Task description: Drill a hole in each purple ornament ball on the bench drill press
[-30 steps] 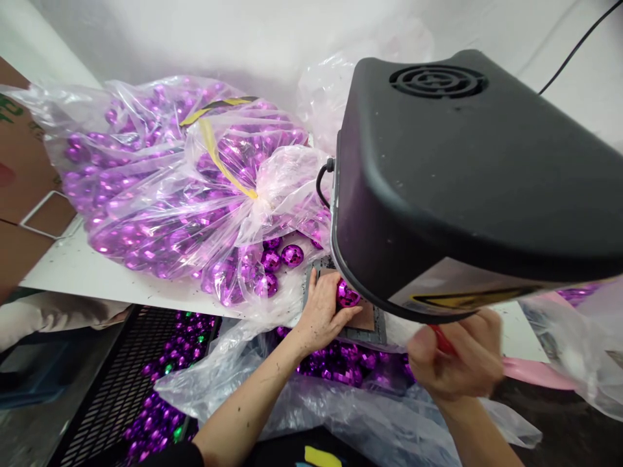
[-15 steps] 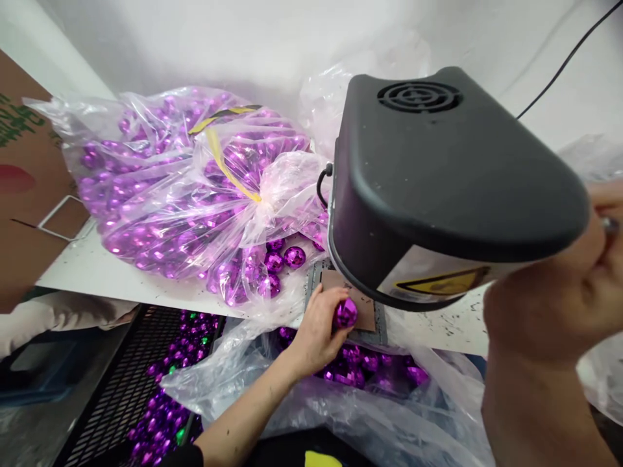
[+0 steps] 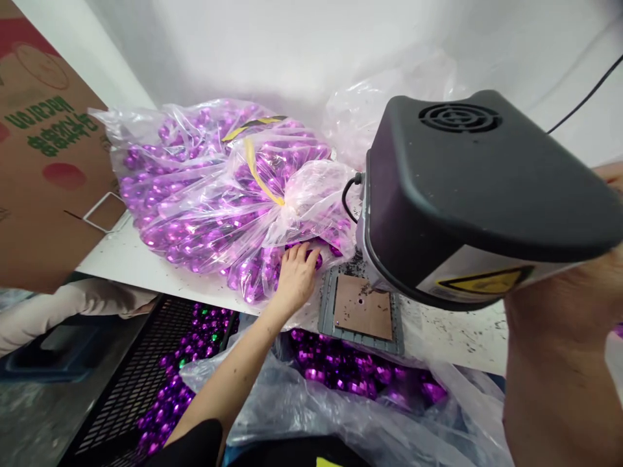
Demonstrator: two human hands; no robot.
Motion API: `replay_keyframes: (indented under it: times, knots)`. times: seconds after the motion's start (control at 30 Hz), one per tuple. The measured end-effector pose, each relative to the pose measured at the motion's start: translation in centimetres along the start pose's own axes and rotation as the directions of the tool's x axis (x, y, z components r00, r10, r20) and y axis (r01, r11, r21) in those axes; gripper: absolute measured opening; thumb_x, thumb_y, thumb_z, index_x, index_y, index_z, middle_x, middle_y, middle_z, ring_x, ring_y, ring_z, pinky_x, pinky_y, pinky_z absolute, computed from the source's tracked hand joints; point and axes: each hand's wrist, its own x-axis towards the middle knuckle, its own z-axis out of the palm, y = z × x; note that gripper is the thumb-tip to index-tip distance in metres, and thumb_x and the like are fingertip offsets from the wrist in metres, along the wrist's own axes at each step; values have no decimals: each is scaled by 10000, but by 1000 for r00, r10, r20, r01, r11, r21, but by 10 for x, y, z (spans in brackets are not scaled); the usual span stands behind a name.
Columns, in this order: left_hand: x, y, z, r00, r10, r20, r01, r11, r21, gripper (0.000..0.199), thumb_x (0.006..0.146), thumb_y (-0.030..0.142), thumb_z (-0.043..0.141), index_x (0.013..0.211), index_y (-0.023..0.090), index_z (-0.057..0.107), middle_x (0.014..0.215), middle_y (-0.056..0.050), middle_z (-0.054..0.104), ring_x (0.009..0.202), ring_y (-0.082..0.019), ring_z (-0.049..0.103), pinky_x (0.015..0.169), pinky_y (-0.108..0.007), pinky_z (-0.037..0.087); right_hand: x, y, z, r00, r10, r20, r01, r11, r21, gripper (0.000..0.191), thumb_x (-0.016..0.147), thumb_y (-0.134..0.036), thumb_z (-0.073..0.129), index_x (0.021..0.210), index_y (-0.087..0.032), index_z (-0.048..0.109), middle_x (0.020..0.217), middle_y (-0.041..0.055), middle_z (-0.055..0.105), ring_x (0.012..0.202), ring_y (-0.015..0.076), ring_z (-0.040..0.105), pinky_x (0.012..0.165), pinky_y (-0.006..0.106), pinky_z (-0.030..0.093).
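My left hand (image 3: 294, 275) reaches into the open mouth of a clear plastic bag (image 3: 219, 194) full of faceted purple balls. Its fingers are spread over loose balls, touching one purple ball (image 3: 317, 260). To its right lies a brown pad in a grey frame (image 3: 363, 305) with nothing on it, under the black machine head (image 3: 467, 188). My right hand (image 3: 579, 285) is raised at the far right behind the machine head. Its fingers are mostly hidden by the head and the frame edge.
Below the table's front edge a second clear bag (image 3: 360, 373) holds purple balls. A black mesh crate (image 3: 146, 370) at lower left holds purple and green balls. A cardboard box (image 3: 43, 162) stands left. Another person's white sleeve (image 3: 73, 305) lies under it.
My left hand took the purple ball off the pad, no longer holds it, and moved up-left into the bag mouth. My right hand rose from below the machine head to the right side.
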Motion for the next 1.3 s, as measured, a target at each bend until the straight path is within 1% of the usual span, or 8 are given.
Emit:
replay_keyframes:
  times: [0.1,0.2,0.33,0.47,0.67,0.8,1.03,1.3]
  knots:
    - [26,-7,5,992,20,125,-20,1000,-3,464,880,81,545,1335,159,598,1271,-186,622,1226,-386,570,1076,-618,404,2,-6,-1,1000,18,6,-18,1000,18,414,969,-490,497,828,-111,588,638,-37,395,612,-2,320,621,242,242]
    - [26,-7,-2,995,-20,98,52,940,-337,517,904,217,623,1414,197,545,1387,-159,564,1282,-350,551,1092,-542,438,2,-9,-1,1000,3,18,-4,1000,23,423,963,-492,504,797,-108,564,628,-41,354,619,5,320,637,247,260]
    - [5,0,-13,981,-69,183,194,471,-860,603,936,400,644,1497,285,457,1511,-88,505,1303,-265,542,1051,-404,507,2,-12,0,1000,11,12,-11,1000,-18,438,971,-497,476,771,-113,536,615,-45,307,614,11,295,637,254,233]
    - [-14,13,-9,899,-41,437,437,6,-899,513,969,483,598,1424,253,541,1189,-86,695,933,-184,682,749,-286,570,3,-14,0,1000,17,10,-17,999,-32,436,977,-502,465,786,-116,536,628,-43,315,636,13,304,654,255,237]
    - [-27,23,2,805,56,590,586,-231,-777,495,879,599,661,1139,177,644,907,-80,713,734,-198,710,586,-271,545,4,-13,-1,999,-16,28,16,1000,-14,385,975,-430,504,776,-102,540,617,-42,354,636,6,325,633,224,232]
    - [-33,25,4,841,-24,540,535,-103,-838,477,897,520,671,1286,252,605,1096,-68,711,890,-200,711,696,-289,569,3,-13,0,1000,-9,21,10,999,-38,346,973,-391,510,793,-100,558,625,-43,344,643,5,319,643,221,238]
    - [-36,37,6,978,-24,209,165,701,-694,471,924,466,666,1323,223,611,1398,-109,621,1297,-300,556,1140,-507,412,3,-15,0,1000,-13,22,14,999,-46,328,977,-376,494,794,-108,538,613,-47,349,640,7,314,644,226,232]
    - [-38,55,27,993,119,12,-101,887,-451,458,867,306,745,1291,208,602,1304,-118,649,1236,-323,571,1099,-534,451,3,-16,-1,999,-13,40,13,1000,-20,367,989,-417,469,799,-107,527,593,-53,328,614,-3,300,617,209,224]
